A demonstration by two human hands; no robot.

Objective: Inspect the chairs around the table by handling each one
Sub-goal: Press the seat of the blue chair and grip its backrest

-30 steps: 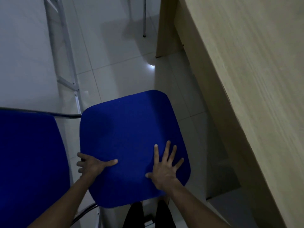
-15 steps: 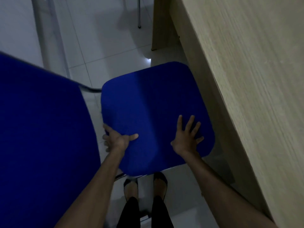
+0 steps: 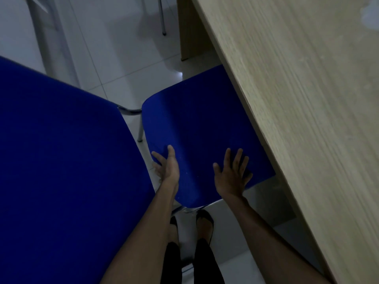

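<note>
A blue padded chair seat [image 3: 196,124] sits below me, its right part tucked under the light wooden table [image 3: 303,99]. My left hand [image 3: 167,167] is at the seat's near left edge, fingers apart, no longer wrapped around it. My right hand [image 3: 231,175] lies spread and flat over the near right part of the seat. A second blue chair [image 3: 61,160] fills the left of the view, its chrome frame [image 3: 131,110] showing between the two seats.
The table's wooden side panel [image 3: 190,27] stands at the top centre. A thin metal chair leg [image 3: 162,17] and a grey metal frame [image 3: 47,27] stand on the white tiled floor [image 3: 114,48]. My feet [image 3: 192,222] are right behind the seat.
The chair seat has slid to the right, further under the table. My left hand has let go of the seat's edge and opened. The second blue chair takes up more of the left.
</note>
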